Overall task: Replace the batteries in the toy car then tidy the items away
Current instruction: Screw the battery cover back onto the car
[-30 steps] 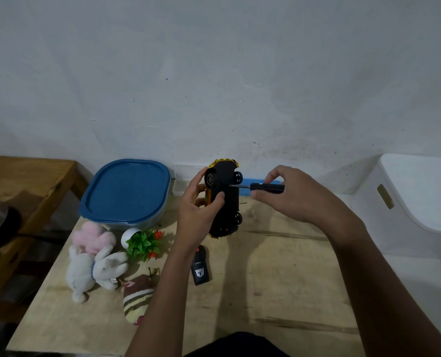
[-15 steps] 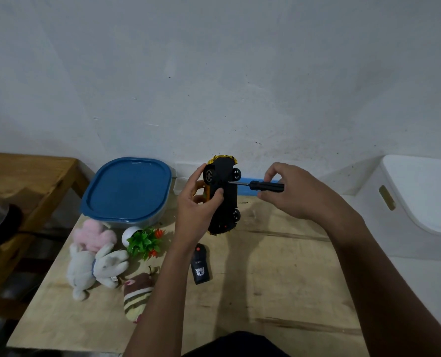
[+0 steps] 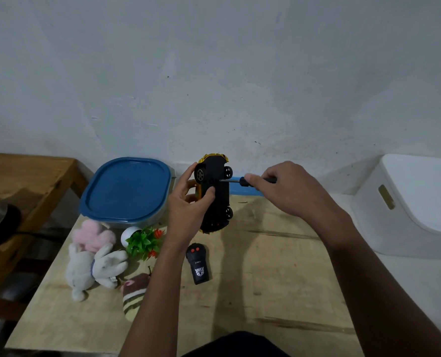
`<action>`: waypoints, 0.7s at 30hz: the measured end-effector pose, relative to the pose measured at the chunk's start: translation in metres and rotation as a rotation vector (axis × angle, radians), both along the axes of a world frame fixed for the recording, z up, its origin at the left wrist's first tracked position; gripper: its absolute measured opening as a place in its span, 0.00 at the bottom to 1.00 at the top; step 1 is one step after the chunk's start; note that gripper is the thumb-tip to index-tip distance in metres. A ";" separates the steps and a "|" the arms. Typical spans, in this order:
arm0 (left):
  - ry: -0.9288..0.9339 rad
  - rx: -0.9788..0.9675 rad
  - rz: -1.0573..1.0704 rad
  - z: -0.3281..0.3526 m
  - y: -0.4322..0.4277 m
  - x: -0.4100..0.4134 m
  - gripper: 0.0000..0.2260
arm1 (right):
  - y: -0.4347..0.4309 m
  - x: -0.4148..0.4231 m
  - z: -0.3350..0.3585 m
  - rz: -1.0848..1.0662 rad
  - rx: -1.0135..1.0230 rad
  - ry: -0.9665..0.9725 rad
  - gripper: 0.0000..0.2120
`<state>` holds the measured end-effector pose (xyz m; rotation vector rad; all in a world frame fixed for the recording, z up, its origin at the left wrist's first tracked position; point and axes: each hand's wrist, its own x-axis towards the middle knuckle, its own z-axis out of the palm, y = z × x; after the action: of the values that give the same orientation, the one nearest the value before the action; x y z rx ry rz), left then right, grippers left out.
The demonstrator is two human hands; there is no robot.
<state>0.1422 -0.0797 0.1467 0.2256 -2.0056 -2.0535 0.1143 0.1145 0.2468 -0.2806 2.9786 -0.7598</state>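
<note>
Head view, single frame.

- Toy car (image 3: 220,202): held up above the far part of the wooden surface (image 3: 265,292), turned on its side, black underside facing right, yellow body facing left. Three wheels are visible.
- Left hand (image 3: 188,210): grasping the toy car. The thumb lies across the underside and the fingers wrap round the yellow body side.
- Right hand (image 3: 291,191): grasping a black-handled screwdriver (image 3: 243,181), pinched between thumb and fingers and held roughly level. The metal tip meets the car's underside near the upper wheels. Whether it sits in a screw head is too small to tell.
- Remote control (image 3: 198,266): black with two red buttons, lying flat on the surface below the car, just right of the left forearm.
- Left part of surface: blue-lidded container (image 3: 126,189) at the back. In front of it are a pink plush (image 3: 90,234), a white plush rabbit (image 3: 93,269), a small artificial plant (image 3: 143,240) in a white pot lying on its side, and a striped plush (image 3: 133,300).
- White bin (image 3: 415,202) stands right of the surface, against the wall.
</note>
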 end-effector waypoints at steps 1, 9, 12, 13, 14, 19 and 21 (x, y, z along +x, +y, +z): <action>0.001 0.005 -0.005 0.000 0.000 0.000 0.26 | -0.001 0.000 0.000 -0.001 0.010 0.009 0.22; 0.010 0.016 -0.011 0.001 -0.001 0.001 0.26 | 0.000 0.004 0.001 0.021 0.018 0.016 0.13; 0.011 0.012 -0.018 0.000 -0.002 0.003 0.26 | 0.000 0.006 -0.001 0.024 0.026 0.022 0.16; 0.008 0.016 -0.022 -0.001 -0.002 0.002 0.26 | 0.000 0.007 -0.002 0.036 0.021 0.001 0.15; 0.001 0.020 -0.026 -0.001 -0.002 0.002 0.26 | 0.001 0.008 -0.002 0.053 0.017 -0.029 0.14; -0.024 0.046 -0.048 -0.003 -0.001 0.003 0.24 | 0.000 0.011 -0.001 0.055 0.019 -0.052 0.16; -0.030 0.062 -0.049 -0.002 0.000 0.004 0.23 | -0.004 0.012 0.000 0.040 0.024 -0.058 0.22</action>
<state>0.1463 -0.0796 0.1447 0.2228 -1.9850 -2.1567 0.1267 0.1110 0.2463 -0.3099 2.9167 -0.7145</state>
